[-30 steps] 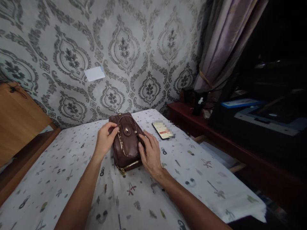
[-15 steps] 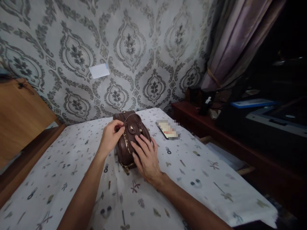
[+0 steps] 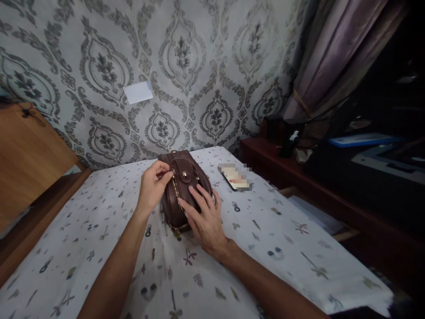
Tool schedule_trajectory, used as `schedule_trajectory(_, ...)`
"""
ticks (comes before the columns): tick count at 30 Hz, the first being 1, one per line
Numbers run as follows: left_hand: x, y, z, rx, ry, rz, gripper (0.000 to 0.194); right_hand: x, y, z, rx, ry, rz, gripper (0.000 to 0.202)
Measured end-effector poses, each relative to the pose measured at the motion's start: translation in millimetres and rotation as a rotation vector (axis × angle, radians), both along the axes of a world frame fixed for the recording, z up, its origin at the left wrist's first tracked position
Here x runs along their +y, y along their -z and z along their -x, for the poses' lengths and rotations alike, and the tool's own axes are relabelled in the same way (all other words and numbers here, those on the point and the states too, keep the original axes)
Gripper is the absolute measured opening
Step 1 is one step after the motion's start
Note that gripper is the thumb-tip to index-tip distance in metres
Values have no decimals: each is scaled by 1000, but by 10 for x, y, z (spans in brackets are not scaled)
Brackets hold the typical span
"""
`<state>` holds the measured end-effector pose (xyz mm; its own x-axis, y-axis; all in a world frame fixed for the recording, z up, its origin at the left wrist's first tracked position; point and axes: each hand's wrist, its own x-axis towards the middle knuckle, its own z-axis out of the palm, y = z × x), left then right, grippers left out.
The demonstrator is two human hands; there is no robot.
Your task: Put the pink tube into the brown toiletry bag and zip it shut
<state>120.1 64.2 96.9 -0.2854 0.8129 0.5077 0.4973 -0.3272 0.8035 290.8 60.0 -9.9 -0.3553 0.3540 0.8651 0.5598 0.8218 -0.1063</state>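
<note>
A dark brown leather handbag (image 3: 181, 188) lies on the patterned white cloth, with a gold metal zipper (image 3: 176, 188) along its top. My left hand (image 3: 153, 184) is closed in a pinch on the zipper pull at the far end of that zipper; the fingertips mostly cover the pull. Spread over the near right part of the bag is my right hand (image 3: 206, 219), its fingers apart and its index fingertip touching beside the zipper. A flap with a gold clasp (image 3: 185, 174) and a thin handle show between and beyond the hands.
To the right of the bag lies a phone (image 3: 235, 178) with a blurred screen. A wooden panel (image 3: 35, 155) borders the left side. A dark red wooden ledge (image 3: 262, 153) with small objects runs along the right, above an open drawer (image 3: 315, 215). Patterned wallpaper is behind.
My right index finger has shifted left to the zipper's edge. My left fingertips remain pinched near the zipper's far end, off the handle loop. The view has tilted slightly.
</note>
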Motion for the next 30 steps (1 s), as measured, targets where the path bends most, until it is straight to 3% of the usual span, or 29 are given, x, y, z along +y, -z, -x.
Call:
schedule_trajectory(15,-59,-31,13,-14,63,77,13,27,57,30,28,-5,39,41)
schedule_trajectory(30,-150,-100,26,-53,205,226,15,49,-18,10,38,26,14,33)
